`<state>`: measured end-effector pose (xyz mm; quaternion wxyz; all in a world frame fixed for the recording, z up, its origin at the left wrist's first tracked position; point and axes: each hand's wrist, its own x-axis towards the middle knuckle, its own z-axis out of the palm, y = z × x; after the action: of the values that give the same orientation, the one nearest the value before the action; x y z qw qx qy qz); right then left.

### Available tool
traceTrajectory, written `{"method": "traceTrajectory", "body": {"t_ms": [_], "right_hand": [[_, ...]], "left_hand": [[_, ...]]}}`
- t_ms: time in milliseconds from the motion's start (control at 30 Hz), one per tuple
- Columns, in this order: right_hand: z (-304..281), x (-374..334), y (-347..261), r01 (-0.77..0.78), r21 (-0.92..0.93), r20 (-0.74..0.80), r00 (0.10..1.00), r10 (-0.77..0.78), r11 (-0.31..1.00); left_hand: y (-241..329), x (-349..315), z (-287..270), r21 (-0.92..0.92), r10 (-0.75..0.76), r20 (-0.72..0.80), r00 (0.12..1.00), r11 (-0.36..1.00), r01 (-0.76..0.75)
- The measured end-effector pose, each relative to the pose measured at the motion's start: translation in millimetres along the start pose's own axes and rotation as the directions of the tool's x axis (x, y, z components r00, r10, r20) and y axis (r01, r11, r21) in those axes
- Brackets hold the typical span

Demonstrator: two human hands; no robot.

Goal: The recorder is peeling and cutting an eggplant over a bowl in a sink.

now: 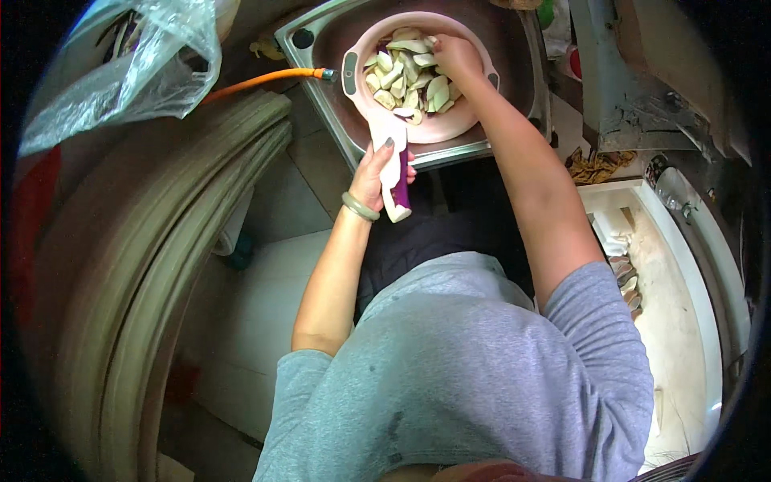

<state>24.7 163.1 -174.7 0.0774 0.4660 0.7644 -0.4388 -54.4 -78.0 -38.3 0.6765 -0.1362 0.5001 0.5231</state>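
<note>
My left hand (374, 173) grips a long piece of eggplant (394, 181), with pale cut flesh on one side and purple skin on the other. Its upper end reaches the near rim of a pale pink basin (450, 128) with grey handle grips. Inside the basin lies a heap of cut eggplant pieces (409, 71), mostly white flesh with some purple skin. Over the heap's right side, my right hand (456, 59) has its fingers curled and closed at a pale piece; part of the fingers is hidden.
The basin stands in a metal sink (350, 149). An orange hose (269, 79) ends at its left edge. Clear plastic bags (152, 72) hang at upper left, above large stacked curved-edged boards (201, 209). At right stands a white tray-like container (675, 305) with things inside.
</note>
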Motion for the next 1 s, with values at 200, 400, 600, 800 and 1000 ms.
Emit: {"method": "traceTrajectory", "body": {"t_ms": [200, 400, 600, 800, 1000], "right_hand": [[-78.4, -94.6, -67.4, -0.385, 0.886, 0.428, 0.893, -0.136, 0.259], [-140.2, -149.9, -138.1, -0.172, 0.951, 0.251, 0.916, -0.313, 0.258], [-180.3, -164.4, -292.9, 0.681, 0.693, -0.488, 0.684, -0.542, 0.236], [-178.0, -105.3, -328.5, 0.827, 0.031, -0.552, 0.482, -0.68, 0.561], [-174.5, -157.3, -189.0, 0.373, 0.402, -0.116, 0.927, -0.358, 0.836]], "left_hand": [[3.5, -22.4, -1.3, -0.116, 0.067, -0.034, 0.997, 0.991, -0.07], [15.6, -39.9, 26.1, -0.051, 0.193, 0.036, 0.981, 0.98, -0.191], [30.6, -64.0, 45.2, -0.075, 0.273, 0.043, 0.961, 0.96, -0.269], [52.9, -78.4, 66.8, -0.109, 0.312, 0.066, 0.948, 0.946, -0.304], [54.4, -68.2, 58.0, 0.049, 0.448, 0.16, 0.88, 0.887, -0.46]]}}
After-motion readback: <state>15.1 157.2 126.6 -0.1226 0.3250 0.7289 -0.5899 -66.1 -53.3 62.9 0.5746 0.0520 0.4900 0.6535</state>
